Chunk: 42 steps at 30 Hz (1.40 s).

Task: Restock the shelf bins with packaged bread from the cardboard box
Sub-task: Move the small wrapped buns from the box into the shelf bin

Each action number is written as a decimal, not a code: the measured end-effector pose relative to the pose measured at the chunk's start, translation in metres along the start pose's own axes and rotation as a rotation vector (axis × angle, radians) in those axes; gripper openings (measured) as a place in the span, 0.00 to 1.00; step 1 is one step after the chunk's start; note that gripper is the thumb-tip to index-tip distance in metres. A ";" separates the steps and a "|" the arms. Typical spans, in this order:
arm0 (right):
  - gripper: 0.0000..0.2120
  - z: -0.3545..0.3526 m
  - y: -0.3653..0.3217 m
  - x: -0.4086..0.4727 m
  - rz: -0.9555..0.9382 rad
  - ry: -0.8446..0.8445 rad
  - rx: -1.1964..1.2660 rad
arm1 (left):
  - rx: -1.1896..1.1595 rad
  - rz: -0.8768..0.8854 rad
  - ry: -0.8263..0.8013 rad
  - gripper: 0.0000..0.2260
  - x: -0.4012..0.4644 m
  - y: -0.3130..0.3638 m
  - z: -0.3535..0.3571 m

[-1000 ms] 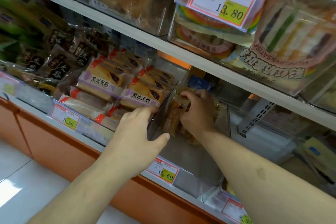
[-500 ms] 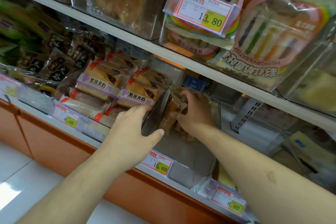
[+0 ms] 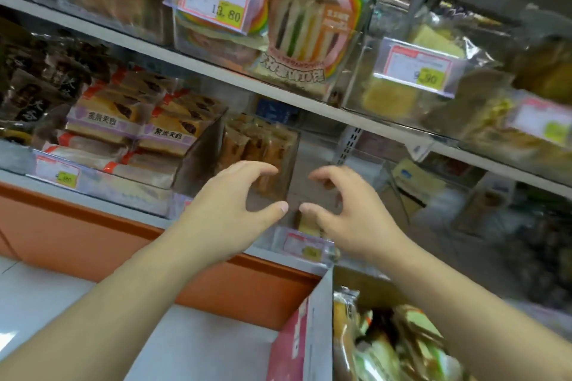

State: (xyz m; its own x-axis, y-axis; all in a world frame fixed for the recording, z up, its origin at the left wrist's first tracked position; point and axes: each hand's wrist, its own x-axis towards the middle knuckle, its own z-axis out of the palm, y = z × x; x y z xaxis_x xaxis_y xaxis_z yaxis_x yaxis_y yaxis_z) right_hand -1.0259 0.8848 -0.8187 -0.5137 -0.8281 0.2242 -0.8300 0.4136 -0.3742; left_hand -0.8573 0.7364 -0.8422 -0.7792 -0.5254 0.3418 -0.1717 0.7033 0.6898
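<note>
Bread packs (image 3: 260, 145) upright, on end

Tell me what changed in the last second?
Both hands let go and drew back: the left hand off the clear plastic bin wall, the right hand off the brown bread packets. Packets remain in the bin; the purple-labelled loaves beside it are unmoved.

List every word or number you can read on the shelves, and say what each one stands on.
"13.80": white-and-yellow price tag on the upper clear bin.
"9.90", blurred: price tag further right.
".80", first digit unreadable: lower left price tag.
"紫米夹心", blurry: purple-banded bread packets.
Other labels: too blurred.
</note>
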 end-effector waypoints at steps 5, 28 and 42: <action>0.14 -0.042 0.053 -0.100 0.178 0.023 0.088 | -0.022 0.075 -0.207 0.23 -0.029 0.061 0.050; 0.29 -0.073 0.189 -0.241 0.591 -0.162 -0.019 | 0.069 0.097 -0.583 0.17 -0.095 0.159 0.209; 0.02 -0.081 0.194 -0.232 0.609 -0.043 0.154 | 0.009 0.050 -0.466 0.10 -0.081 0.159 0.204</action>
State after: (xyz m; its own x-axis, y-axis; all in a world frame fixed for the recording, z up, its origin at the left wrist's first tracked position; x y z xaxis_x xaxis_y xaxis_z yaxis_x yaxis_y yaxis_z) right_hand -1.0854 1.1882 -0.8709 -0.8725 -0.4772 -0.1052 -0.3490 0.7592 -0.5494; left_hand -0.9441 0.9889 -0.8903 -0.9740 -0.2210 0.0502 -0.1304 0.7277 0.6734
